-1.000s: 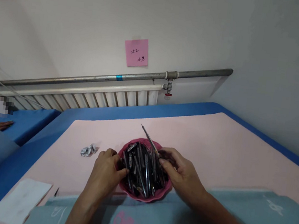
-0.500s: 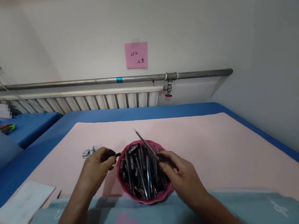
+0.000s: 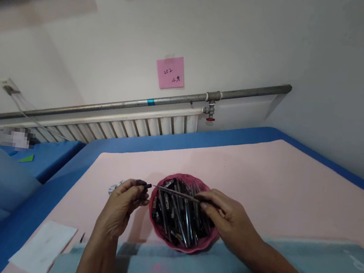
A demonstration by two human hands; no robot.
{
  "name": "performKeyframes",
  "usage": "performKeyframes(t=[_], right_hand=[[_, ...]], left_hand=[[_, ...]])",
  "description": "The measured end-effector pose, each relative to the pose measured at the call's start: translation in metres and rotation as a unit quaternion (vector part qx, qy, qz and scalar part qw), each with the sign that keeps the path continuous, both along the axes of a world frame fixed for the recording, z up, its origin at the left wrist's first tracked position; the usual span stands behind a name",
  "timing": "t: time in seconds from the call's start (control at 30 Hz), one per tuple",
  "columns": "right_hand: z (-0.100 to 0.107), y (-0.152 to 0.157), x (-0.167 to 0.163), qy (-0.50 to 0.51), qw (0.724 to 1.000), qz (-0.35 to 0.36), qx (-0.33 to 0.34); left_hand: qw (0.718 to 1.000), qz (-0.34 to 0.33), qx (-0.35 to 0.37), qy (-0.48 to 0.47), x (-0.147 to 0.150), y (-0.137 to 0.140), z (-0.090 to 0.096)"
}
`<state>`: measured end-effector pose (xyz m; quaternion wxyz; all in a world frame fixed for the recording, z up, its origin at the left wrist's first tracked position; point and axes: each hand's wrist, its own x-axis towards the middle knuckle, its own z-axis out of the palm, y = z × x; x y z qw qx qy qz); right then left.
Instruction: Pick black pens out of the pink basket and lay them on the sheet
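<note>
Slim rod [image 3: 176, 193] held above the pink bowl [image 3: 201, 246], its tip aimed at a small black piece [image 3: 147, 186].
Just left of the bowl, the left hand [image 3: 126, 200] pinches the black piece; at the bowl's right rim, the right hand [image 3: 224, 212] pinches the rod's rear end — whether tip and piece touch is too fine to tell. Dark pens [image 3: 185, 219] fill the bowl; crumpled foil [image 3: 113, 187] lies left of it.
</note>
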<state>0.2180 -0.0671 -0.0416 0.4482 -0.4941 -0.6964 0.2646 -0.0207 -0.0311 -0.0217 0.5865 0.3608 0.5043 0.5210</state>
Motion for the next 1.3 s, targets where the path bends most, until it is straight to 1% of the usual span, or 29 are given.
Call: performKeyframes(t=[0.2, 0.43, 0.53, 0.63, 0.8, 0.87, 1.0, 1.07, 1.2, 1.3], right_hand=[[-0.001, 0.0, 0.0, -0.008, 1.0, 0.008, 0.005], [-0.004, 0.0, 0.002, -0.028, 0.998, 0.037, 0.047], [-0.004, 0.0, 0.002, -0.032, 0.997, 0.037, 0.053], [-0.002, 0.0, 0.001, -0.022, 0.999, 0.031, 0.026], [0.002, -0.002, -0.002, -0.003, 0.999, 0.045, -0.024], [0.003, -0.003, -0.003, 0.004, 0.998, 0.052, -0.039], [0.002, -0.005, -0.007, 0.032, 0.996, 0.043, -0.073], [0.003, -0.007, -0.009, 0.06, 0.992, 0.046, -0.098], [0.003, -0.01, -0.012, 0.12, 0.978, 0.077, -0.152], [0.001, -0.01, -0.014, 0.14, 0.972, 0.091, -0.167]], left_hand=[[1.0, -0.014, 0.007, 0.02, -0.002, -0.001, -0.001], [0.996, -0.021, 0.022, 0.085, -0.001, -0.002, -0.001], [0.995, -0.038, 0.02, 0.089, 0.001, -0.002, 0.0], [0.996, -0.052, 0.01, 0.066, 0.001, -0.003, 0.001], [0.999, -0.032, -0.001, -0.005, 0.004, -0.002, 0.002], [1.0, -0.018, 0.0, -0.025, 0.007, -0.001, 0.001], [0.997, 0.032, 0.008, -0.067, 0.015, 0.001, -0.002], [0.996, 0.048, 0.019, -0.078, 0.019, 0.001, -0.004], [0.994, 0.06, 0.044, -0.079, 0.024, 0.001, -0.007], [0.993, 0.055, 0.042, -0.091, 0.028, 0.0, -0.008]])
